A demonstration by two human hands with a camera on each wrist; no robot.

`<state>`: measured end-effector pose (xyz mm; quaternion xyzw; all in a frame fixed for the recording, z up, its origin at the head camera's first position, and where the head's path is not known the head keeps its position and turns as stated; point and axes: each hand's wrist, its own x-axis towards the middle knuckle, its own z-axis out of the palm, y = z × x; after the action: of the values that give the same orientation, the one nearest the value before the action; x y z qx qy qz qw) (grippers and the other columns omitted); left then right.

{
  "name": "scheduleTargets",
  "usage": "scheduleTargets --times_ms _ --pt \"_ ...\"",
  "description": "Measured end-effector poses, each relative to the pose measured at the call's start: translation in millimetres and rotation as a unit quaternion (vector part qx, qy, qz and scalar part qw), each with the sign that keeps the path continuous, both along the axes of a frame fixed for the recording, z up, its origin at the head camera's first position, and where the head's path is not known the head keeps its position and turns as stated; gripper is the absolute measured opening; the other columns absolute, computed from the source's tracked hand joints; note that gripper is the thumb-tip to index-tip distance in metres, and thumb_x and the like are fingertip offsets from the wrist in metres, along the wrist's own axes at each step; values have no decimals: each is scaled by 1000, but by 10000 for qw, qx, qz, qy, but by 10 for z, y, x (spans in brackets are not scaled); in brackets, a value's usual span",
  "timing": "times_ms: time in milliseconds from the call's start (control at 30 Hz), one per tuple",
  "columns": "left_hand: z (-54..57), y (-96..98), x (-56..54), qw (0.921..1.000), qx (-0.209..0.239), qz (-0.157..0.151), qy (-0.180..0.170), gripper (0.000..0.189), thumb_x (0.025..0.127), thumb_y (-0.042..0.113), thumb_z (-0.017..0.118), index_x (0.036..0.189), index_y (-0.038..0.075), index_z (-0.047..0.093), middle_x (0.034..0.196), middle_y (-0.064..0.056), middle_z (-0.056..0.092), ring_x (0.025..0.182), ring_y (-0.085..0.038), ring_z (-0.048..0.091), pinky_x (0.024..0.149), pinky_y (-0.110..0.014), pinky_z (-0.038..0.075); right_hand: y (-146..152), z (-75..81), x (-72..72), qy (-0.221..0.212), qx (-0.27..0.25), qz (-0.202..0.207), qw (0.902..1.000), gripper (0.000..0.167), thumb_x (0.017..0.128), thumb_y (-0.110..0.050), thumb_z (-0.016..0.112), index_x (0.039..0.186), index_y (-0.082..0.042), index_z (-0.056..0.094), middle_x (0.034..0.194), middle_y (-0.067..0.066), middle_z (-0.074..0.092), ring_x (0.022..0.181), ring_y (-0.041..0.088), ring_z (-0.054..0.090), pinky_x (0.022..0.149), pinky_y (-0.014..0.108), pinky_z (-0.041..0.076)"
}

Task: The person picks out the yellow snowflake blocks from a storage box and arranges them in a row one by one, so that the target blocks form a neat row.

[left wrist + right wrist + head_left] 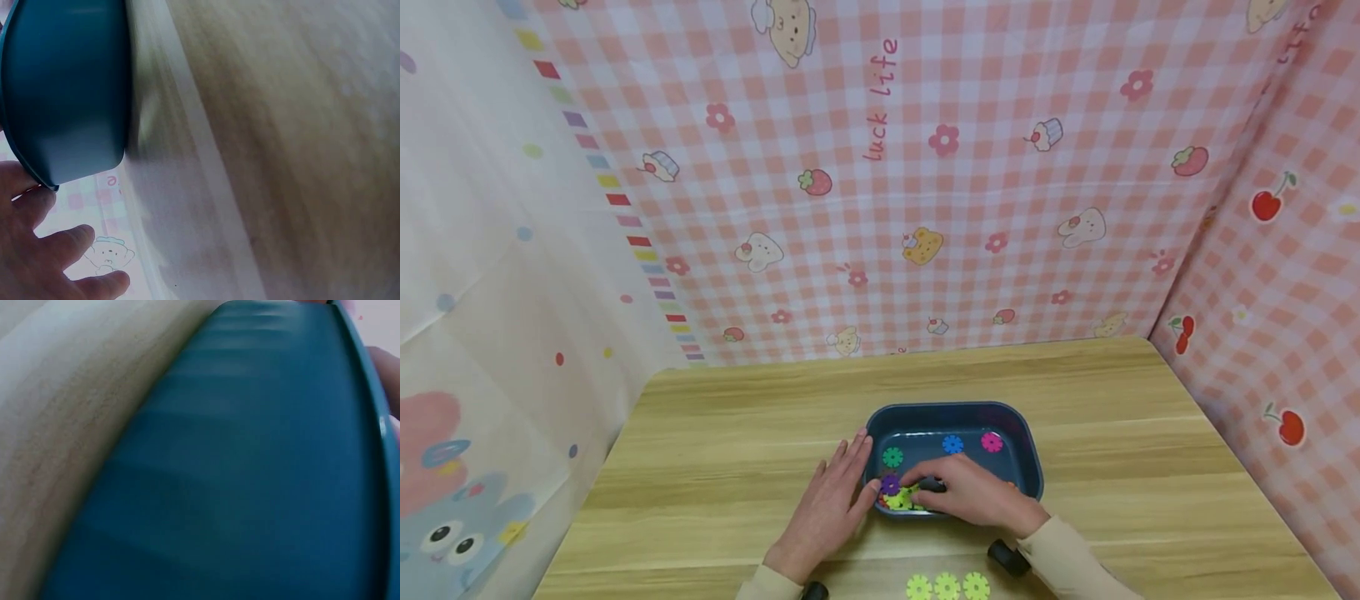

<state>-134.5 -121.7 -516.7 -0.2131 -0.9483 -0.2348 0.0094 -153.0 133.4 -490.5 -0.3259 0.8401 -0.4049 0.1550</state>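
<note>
Tray cropped in both wrist views, orange piece mostly hidden behind right hand, its grip unclear

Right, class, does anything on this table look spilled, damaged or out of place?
Nothing clearly stands out: the blue tray stands upright, and the three yellow-green pieces outside it form a neat row.

Pink gingham cloth fills the frame's upper centre. White dotted cloth hangs at left; cherry-printed cloth hangs at right.

Wood-grain table, blue tray, 3 yellow discs
</note>
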Motion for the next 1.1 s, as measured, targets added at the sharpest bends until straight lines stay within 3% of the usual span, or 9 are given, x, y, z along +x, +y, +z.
scheduleTargets --times_ms 367,667,933,1100 --pt "4 4 6 10000 51 4 68 61 110 39 46 162 9 36 169 -5 29 152 -38 32 115 -70 29 -90 -44 -123 -48 455 548 9974 27 106 -22 61 128 -14 74 122 -9 73 111 0 64 97 28 54" --pt "5 2 2 10000 68 4 57 60 110 38 46 162 9 35 169 -5 28 152 -39 32 115 -70 29 -19 -31 -171 -15 759 161 9970 28 103 -22 66 127 -11 74 121 -4 74 108 4 65 98 35 54" --pt "-1 -8 -1 10000 49 -33 73 60 111 38 46 161 7 36 169 -6 29 151 -39 33 115 -71 30 -118 -95 -213 930 839 253 9918 27 97 -20 75 124 -15 76 120 -8 71 116 11 63 103 41 52" --pt "2 -6 -1 10000 -19 -32 -49 61 111 40 44 162 9 35 170 -5 27 152 -38 32 115 -70 30 -185 -135 -247 1046 796 352 9907 29 94 -20 78 123 -16 76 118 -10 69 114 10 63 102 38 52"
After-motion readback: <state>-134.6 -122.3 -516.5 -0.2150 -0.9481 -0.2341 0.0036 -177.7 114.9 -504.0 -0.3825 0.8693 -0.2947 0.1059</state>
